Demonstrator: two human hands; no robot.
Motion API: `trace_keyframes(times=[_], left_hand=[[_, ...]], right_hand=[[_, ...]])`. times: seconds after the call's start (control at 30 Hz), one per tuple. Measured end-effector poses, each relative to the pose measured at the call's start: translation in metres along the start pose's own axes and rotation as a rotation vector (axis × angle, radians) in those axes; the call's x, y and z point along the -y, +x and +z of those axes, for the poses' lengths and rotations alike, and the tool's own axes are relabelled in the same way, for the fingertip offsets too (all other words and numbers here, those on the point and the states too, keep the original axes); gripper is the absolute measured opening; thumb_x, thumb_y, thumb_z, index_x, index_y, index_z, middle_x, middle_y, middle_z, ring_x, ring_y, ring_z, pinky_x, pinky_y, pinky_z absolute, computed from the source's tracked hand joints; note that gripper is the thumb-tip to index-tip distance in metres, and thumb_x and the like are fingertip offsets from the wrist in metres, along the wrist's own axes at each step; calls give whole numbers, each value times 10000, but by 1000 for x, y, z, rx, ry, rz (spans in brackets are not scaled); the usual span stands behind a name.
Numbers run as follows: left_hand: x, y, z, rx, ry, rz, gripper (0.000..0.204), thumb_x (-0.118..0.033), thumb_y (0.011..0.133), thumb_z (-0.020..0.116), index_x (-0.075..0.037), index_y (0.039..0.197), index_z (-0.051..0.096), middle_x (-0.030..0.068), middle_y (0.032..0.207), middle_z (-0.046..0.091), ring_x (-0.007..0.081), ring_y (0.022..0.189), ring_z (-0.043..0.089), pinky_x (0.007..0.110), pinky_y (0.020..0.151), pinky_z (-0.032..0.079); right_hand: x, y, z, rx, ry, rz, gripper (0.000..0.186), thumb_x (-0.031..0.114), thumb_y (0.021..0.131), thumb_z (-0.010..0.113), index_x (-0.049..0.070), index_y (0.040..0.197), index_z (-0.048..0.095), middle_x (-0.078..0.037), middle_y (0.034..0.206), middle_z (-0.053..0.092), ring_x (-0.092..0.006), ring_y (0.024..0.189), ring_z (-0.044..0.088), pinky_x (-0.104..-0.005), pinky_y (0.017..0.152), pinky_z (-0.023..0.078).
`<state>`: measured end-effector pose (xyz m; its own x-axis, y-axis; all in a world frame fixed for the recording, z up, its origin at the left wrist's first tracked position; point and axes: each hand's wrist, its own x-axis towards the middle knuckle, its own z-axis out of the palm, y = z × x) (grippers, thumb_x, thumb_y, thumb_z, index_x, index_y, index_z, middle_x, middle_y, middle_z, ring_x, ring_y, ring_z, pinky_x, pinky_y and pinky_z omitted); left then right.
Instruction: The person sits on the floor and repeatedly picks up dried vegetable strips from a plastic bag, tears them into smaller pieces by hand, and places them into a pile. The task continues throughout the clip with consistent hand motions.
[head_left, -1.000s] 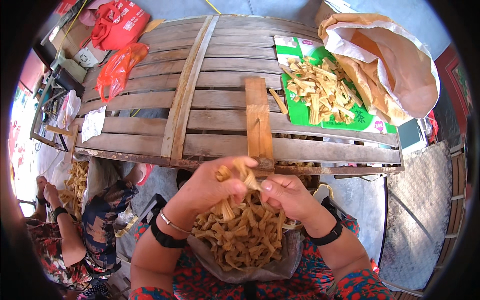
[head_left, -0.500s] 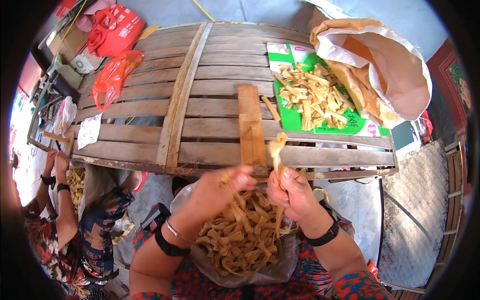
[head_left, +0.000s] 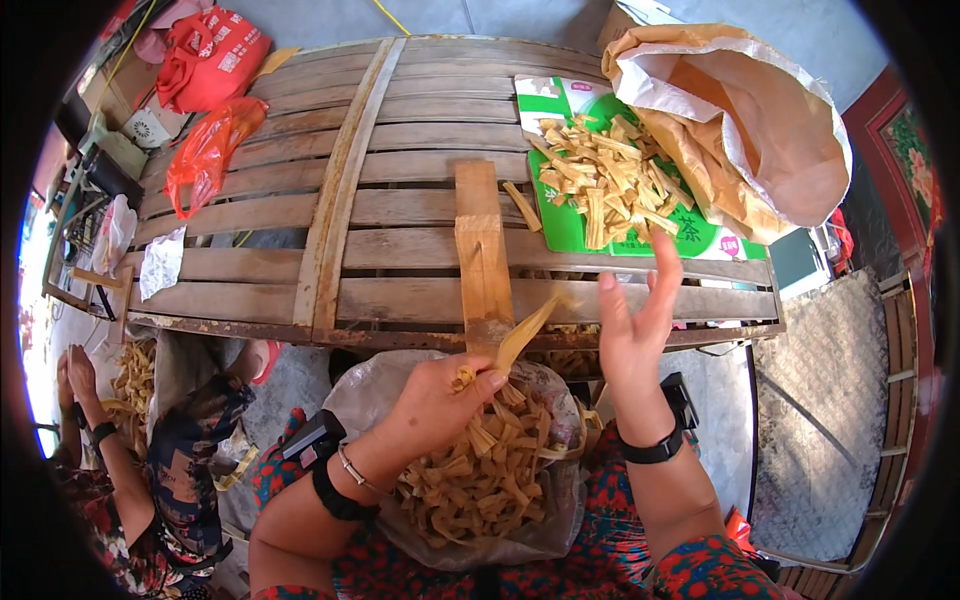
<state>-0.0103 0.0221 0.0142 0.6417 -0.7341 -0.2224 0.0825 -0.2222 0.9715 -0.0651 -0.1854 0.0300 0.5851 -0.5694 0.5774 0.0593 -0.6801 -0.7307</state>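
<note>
At a slatted wooden table [head_left: 420, 215], my left hand [head_left: 440, 400] pinches one pale yellow strip [head_left: 525, 332] between thumb and fingertips, its free end slanting up and to the right toward the table's near edge. My right hand [head_left: 635, 330] is raised just beside it with fingers spread and nothing in them — close to the strip's tip, though I cannot tell whether it touches.

Below both hands, in my lap, a clear plastic bag [head_left: 360, 400] lies open and heaped with more tan, curled strips [head_left: 480, 480]. A dark band circles each wrist, and a thin bangle sits on the left one.

A short wooden block [head_left: 480, 250] lies across the slats straight ahead, running from the near edge toward the far side. Far right on the table, a green printed sheet [head_left: 560, 225] carries a loose pile of cut pieces [head_left: 605, 180]; a single stray piece [head_left: 522, 205] lies between that pile and the block. A big brown paper sack [head_left: 740, 130] gapes open just beyond the sheet, at the far right.

At the far left sit an orange plastic bag [head_left: 205, 150] and a red bag [head_left: 210, 55]. Near left, below the table, another person's hands [head_left: 75, 375] are held beside their own heap of strips.
</note>
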Motion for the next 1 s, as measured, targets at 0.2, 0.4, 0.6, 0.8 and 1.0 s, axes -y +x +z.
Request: trace_keyframes(times=[0.2, 0.4, 0.6, 0.8, 1.0], left_hand=[[-12, -5, -5, -124, -139, 0, 196, -207, 921, 608, -24, 912, 676, 30, 739, 643, 75, 637, 572, 252, 571, 465], [-36, -22, 4, 754, -235, -272, 156, -153, 862, 589, -42, 891, 696, 27, 810, 685, 85, 664, 590, 243, 589, 477], [-55, -27, -13, 334, -80, 217, 264, -189, 891, 645, -68, 1126, 653, 53, 909, 680, 156, 830, 645, 299, 710, 515], [-36, -11, -24, 41, 754, 746, 341, -139, 702, 693, -127, 1043, 683, 49, 926, 610, 233, 858, 636, 320, 689, 529], [-24, -5, -20, -406, 786, 912, 313, -178, 700, 759, -100, 1000, 709, 79, 966, 637, 264, 927, 637, 354, 782, 532]], right_hand=[[27, -22, 3, 573, 255, -279, 171, 210, 819, 701, 57, 846, 629, -86, 759, 619, -271, 655, 580, -352, 610, 432], [32, -14, -3, 493, 424, -445, 260, 137, 784, 700, 87, 584, 540, -44, 534, 450, -232, 447, 460, -356, 459, 356], [33, -22, -1, 878, 537, 169, 195, 159, 913, 583, 40, 761, 604, 2, 610, 526, -119, 488, 463, -293, 469, 342], [29, -42, 3, 1166, 1069, 1347, 103, 187, 919, 605, 87, 914, 630, 41, 705, 536, -36, 526, 449, -185, 440, 293], [46, -54, 12, 687, 1063, 1106, 173, 187, 939, 598, 42, 1023, 642, -12, 718, 603, -64, 531, 510, -183, 454, 382]])
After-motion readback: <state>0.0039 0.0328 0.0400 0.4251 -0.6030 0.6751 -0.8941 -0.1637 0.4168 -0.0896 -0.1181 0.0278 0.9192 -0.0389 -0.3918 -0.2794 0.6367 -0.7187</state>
